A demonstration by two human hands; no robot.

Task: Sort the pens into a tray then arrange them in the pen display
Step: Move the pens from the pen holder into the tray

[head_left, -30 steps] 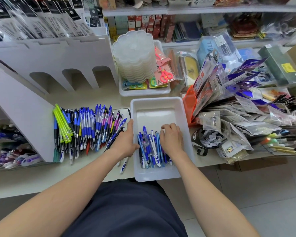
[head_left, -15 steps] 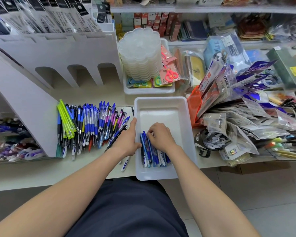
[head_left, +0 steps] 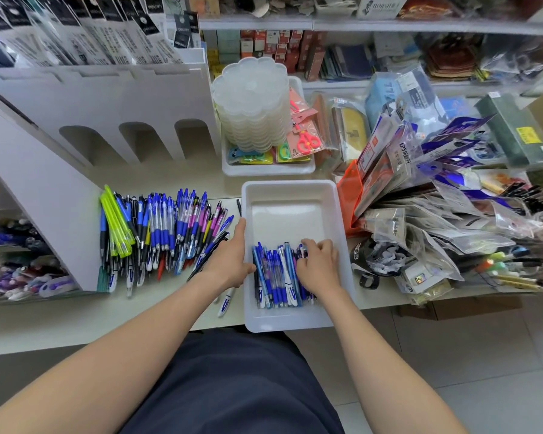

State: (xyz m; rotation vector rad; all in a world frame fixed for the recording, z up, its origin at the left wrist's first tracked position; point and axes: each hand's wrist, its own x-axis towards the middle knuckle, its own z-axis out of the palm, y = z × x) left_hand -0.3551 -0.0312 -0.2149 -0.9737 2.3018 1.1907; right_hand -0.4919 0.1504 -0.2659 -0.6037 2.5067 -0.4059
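Gripping white tray (head_left: 289, 214) by its left wall with left hand (head_left: 231, 261), thumb inside; pinching blue pens (head_left: 276, 277) lying in it under curled right hand (head_left: 320, 267), with loose pens (head_left: 163, 227) heaped just left of the left grip

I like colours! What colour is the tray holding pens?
The tray is white; head view shows it.
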